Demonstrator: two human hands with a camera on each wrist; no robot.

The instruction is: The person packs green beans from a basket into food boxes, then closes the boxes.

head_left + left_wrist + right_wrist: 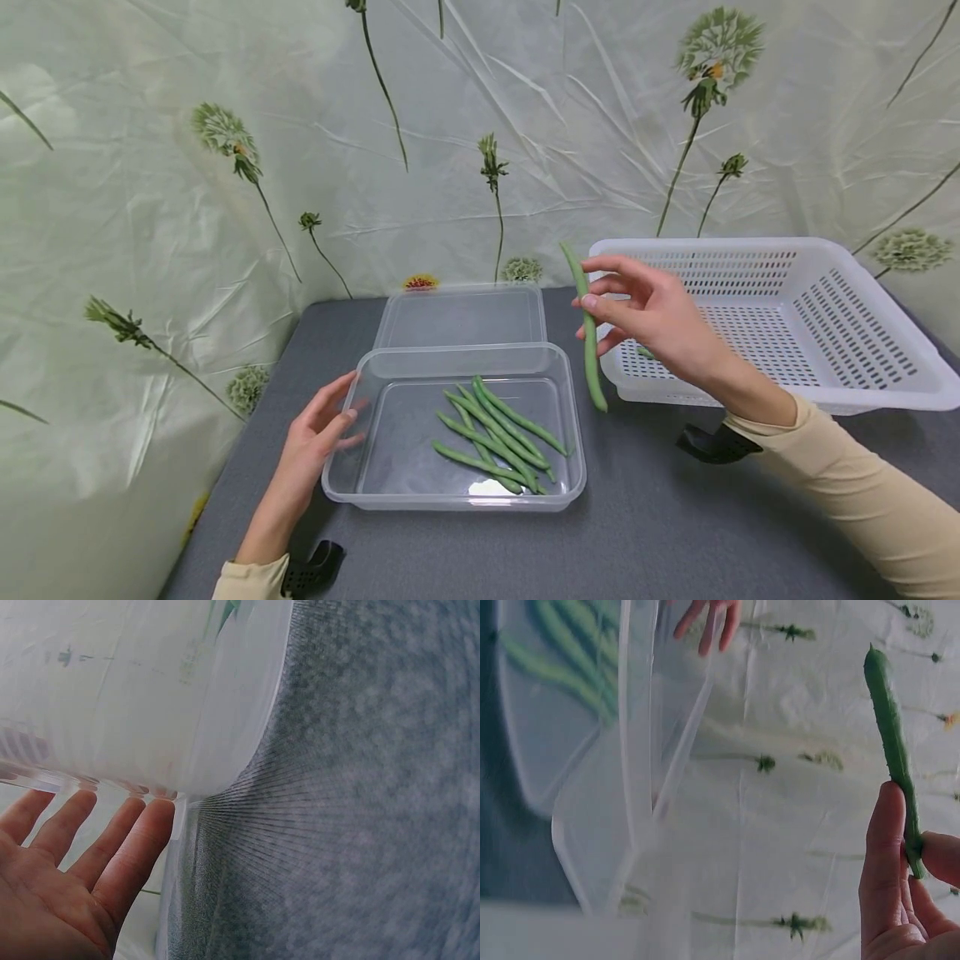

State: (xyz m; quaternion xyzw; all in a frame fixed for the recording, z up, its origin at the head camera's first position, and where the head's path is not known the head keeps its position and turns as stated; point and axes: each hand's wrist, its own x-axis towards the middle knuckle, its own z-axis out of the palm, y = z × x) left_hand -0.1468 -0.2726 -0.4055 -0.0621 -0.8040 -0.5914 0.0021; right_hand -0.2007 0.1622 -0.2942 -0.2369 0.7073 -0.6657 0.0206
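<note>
My right hand (648,312) pinches a long green bean (590,358) between thumb and fingers. It holds the bean nearly upright in the gap between the plastic container and the white basket; the right wrist view shows the same green bean (891,727) in the fingertips. My left hand (315,437) rests against the left side of the clear plastic container (453,502). In the left wrist view, the left fingers (131,855) are fairly straight, their tips touching the container wall. Several green beans (495,437) lie loosely on the container's right half.
A white perforated basket (847,342) stands at the right, with a bit of green bean (645,352) showing beside my right hand. Behind the container lies a clear lid (461,317). The grey table (637,533) meets a dandelion-printed sheet (427,208).
</note>
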